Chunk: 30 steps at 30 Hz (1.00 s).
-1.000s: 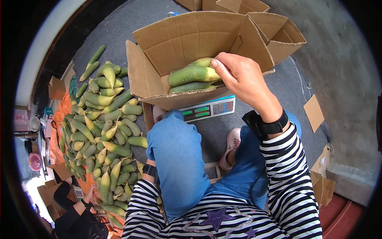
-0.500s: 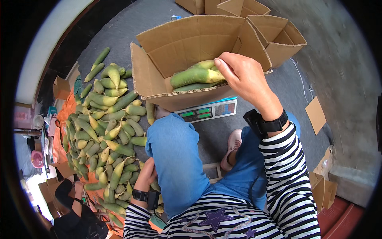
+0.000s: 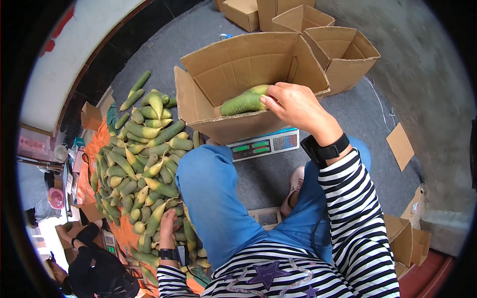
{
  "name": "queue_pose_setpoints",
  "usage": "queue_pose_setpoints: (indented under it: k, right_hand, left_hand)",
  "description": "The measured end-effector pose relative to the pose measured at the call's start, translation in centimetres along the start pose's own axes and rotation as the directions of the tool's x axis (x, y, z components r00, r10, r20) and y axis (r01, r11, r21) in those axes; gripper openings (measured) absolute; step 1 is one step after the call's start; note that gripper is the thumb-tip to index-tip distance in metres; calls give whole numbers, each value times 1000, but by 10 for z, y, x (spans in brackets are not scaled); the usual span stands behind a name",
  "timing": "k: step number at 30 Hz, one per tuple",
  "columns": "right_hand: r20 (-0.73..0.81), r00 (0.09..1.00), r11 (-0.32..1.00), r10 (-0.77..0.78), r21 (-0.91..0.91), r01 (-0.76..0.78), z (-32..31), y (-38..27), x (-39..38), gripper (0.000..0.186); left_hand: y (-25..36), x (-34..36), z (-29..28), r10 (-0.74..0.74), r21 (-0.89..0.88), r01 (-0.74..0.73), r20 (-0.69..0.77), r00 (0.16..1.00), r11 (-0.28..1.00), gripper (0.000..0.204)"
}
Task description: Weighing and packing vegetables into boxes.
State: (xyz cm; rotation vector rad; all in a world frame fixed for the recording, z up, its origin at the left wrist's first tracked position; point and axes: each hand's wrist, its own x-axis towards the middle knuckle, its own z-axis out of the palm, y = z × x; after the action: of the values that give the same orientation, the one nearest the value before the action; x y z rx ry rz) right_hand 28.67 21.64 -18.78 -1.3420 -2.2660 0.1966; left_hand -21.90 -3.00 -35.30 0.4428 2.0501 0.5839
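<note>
My right hand [image 3: 298, 109] reaches over the near wall of an open cardboard box [image 3: 238, 54]. Its thumb and fingers close on the end of a green radish [image 3: 244, 103] lying inside. The fingers' far sides are hidden. Beneath the box sits a scale [image 3: 266, 144] with lit green displays. Left of my knee, my left hand [image 3: 168, 228] is at the near edge of a big heap of green radishes [image 3: 134, 171], fingers stretched toward them and partly foreshortened. It appears to hold nothing.
More open cardboard boxes [image 3: 343, 59] stand behind and right of the weighed one. A flat cardboard piece [image 3: 400, 146] lies by the right wall. Orange sheeting [image 3: 97, 156] shows under the heap. At lower left another person [image 3: 97, 268] in dark clothing works beside a second scale [image 3: 109, 242].
My left hand has moved out from beside my knee to the radish heap. My right hand has shifted slightly lower over the box's near wall. The view has tilted a little.
</note>
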Motion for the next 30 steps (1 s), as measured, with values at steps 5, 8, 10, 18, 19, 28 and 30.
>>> queue_pose_setpoints:
  k: [5,8,10,18,19,28,30]
  right_hand:
    - [-48,999,999,7,40,-5,-4,-1,-2,32]
    - [-26,1000,999,5,48,-4,-5,-4,-5,35]
    - [5,1000,999,3,41,-3,-5,-5,-5,37]
    - [24,1000,999,14,48,-16,-6,-5,-7,40]
    - [26,1000,999,12,49,-13,-6,-5,-7,40]
    - [-257,964,995,62,86,-41,-2,-11,-3,37]
    - [-319,945,994,69,99,-39,-4,-11,-3,41]
  left_hand:
    - [-2,-9,17,13,-32,-11,84,996,999,52]
    - [0,-13,20,15,-55,-10,89,996,998,52]
    - [1,-14,20,24,-61,-20,80,996,998,52]
    - [0,-10,17,15,-54,-13,37,999,998,50]
    - [-1,-10,18,21,-59,-18,52,998,998,50]
    - [-13,0,24,0,-74,5,70,998,997,49]
    - [-17,3,25,-42,-43,43,24,999,998,48]
